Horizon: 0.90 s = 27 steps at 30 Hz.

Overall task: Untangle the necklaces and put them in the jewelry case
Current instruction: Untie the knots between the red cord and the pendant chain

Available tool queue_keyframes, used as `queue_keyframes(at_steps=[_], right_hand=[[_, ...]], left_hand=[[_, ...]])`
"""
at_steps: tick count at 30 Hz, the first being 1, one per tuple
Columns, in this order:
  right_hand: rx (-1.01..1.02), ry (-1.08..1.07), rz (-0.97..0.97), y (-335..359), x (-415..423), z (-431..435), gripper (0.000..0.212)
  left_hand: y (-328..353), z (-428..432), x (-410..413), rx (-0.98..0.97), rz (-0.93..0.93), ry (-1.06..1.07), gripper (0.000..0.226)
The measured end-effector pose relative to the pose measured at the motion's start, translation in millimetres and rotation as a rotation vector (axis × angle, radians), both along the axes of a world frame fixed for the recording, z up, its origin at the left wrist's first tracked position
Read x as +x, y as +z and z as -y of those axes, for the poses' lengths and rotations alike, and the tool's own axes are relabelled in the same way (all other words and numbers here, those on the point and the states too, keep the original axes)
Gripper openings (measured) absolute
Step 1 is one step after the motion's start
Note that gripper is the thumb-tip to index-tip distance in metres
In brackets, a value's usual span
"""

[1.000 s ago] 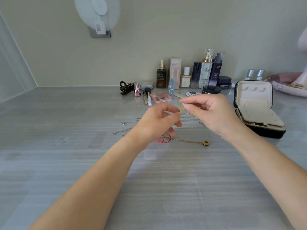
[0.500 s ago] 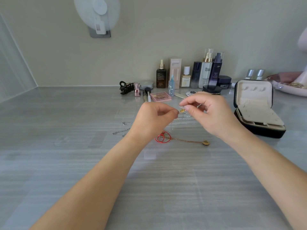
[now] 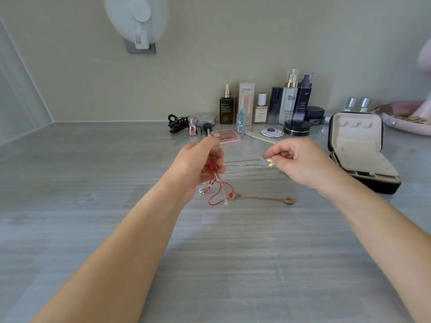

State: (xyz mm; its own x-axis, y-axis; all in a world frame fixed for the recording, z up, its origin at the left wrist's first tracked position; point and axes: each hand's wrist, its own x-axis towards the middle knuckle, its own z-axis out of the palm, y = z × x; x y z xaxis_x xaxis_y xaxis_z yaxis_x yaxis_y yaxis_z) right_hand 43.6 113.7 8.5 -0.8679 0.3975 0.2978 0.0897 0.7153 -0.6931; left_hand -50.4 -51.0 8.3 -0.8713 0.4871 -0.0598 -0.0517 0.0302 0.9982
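Left hand (image 3: 198, 166) gripping red cord necklace (image 3: 221, 193), loops dangling above table (image 3: 93, 183); right hand (image 3: 300, 164) pinching gold pendant (image 3: 270, 164), thin silver chains (image 3: 245, 163) between. Jewelry case (image 3: 356, 134) open nearby.

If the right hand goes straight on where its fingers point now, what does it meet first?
Probably the left hand, which grips the red cord; only thin chains span the gap. Depth is unclear.

- 1 head-worn wide-angle view, facing forward and down over the grey streaked bench (image 3: 98, 241) toward the beige wall (image 3: 233, 43).
- Close above the bench, which fills the frame's lower part.
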Motion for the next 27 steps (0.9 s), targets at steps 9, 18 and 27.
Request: queue_keyframes(at_steps=[9,18,27], right_hand=[[0.213,-0.118,0.345,-8.2,-2.1,-5.0,0.016],[-0.574,0.346,-0.001,-11.2,-7.3,29.5,0.017],[-0.189,0.199,0.081,-10.0,-6.4,17.6,0.009]], left_hand=[[-6.8,-2.0,5.6,-0.101,-0.078,-0.179,0.019],[-10.8,-5.2,9.5,-0.139,-0.157,-0.282,0.014],[-7.5,-2.6,5.6,-0.216,-0.136,-0.244,0.023]])
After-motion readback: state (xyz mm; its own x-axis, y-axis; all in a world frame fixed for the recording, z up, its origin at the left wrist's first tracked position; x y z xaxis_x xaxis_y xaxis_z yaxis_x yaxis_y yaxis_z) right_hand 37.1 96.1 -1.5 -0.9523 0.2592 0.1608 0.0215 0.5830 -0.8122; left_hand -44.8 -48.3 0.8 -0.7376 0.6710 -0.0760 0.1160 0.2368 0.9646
